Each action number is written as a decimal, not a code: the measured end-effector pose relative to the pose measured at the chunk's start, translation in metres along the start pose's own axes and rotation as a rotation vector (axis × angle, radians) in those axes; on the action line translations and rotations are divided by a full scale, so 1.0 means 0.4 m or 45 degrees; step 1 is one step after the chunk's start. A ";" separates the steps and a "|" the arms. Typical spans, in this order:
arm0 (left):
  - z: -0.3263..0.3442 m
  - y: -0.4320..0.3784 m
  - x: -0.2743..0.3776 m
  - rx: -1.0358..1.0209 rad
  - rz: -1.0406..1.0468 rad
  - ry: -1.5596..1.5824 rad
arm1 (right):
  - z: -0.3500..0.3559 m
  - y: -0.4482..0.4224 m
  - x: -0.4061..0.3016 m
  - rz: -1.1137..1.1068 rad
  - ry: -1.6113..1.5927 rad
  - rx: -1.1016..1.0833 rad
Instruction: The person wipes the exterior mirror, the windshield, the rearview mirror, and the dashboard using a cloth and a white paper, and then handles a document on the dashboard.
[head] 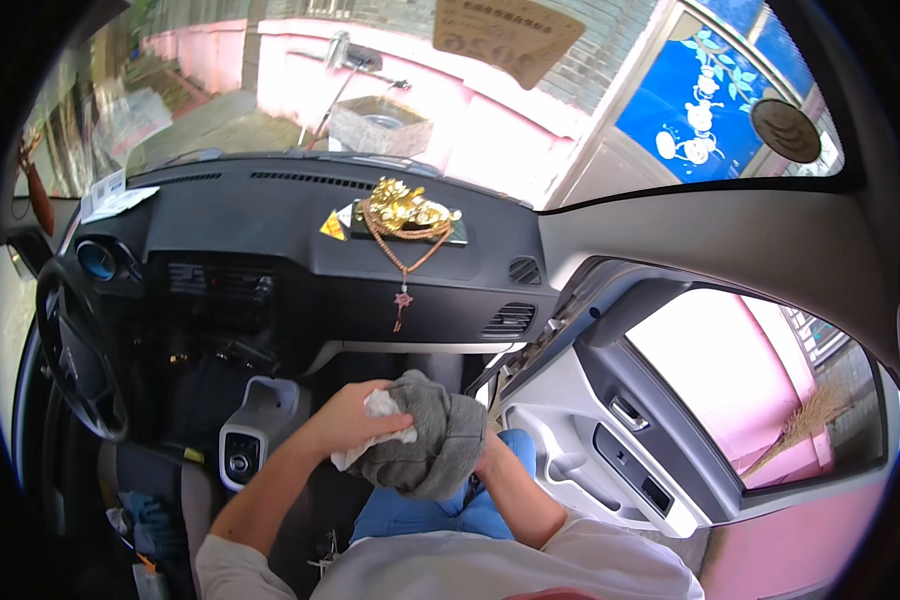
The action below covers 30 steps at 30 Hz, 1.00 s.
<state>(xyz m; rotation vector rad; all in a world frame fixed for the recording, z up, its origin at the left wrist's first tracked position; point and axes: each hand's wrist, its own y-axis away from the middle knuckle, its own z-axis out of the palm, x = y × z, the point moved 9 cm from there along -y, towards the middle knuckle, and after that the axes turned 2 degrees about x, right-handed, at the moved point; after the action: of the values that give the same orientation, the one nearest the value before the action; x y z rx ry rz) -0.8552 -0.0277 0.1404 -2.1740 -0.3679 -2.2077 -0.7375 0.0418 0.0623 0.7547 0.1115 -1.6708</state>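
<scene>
A bunched grey cloth (pixel 442 431), perhaps a towel, is in front of my body, above my blue jeans. My left hand (pixel 364 420) grips a crumpled white tissue or cloth (pixel 379 406) against the grey cloth's left side, its thumb lying across the white piece. My right hand (pixel 487 452) is at the grey cloth's right side; its fingers are mostly hidden by the folds. Beyond my hands, a golden figurine (pixel 401 204) rests on a dark base on the dashboard, with a wooden bead necklace (pixel 405 268) draped around it and hanging over the dashboard's front.
The steering wheel (pixel 82 349) is at the left, and the centre console (pixel 259 427) stands left of my forearm. At the right the car door (pixel 607 442) is ajar. White papers (pixel 116 199) lie on the dashboard's left end. Blue items (pixel 154 521) lie on the left seat.
</scene>
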 end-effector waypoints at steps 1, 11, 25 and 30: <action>0.007 0.000 -0.020 0.018 -0.016 0.032 | -0.016 0.009 -0.003 0.037 0.159 0.118; -0.020 0.073 -0.122 0.424 -0.098 0.576 | 0.362 0.578 -0.404 -1.626 2.074 1.330; -0.042 0.141 -0.053 0.459 0.049 1.045 | 0.606 0.703 -0.382 -2.255 2.326 1.297; -0.120 0.142 0.117 0.667 0.433 1.024 | 0.600 0.592 -0.328 -2.258 2.515 0.317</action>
<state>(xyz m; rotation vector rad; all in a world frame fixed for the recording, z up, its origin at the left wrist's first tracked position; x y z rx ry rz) -0.8937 -0.0845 0.1951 -0.9156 -0.4226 -2.2195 -0.6149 -0.0204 0.3971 2.6566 2.5397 -1.4191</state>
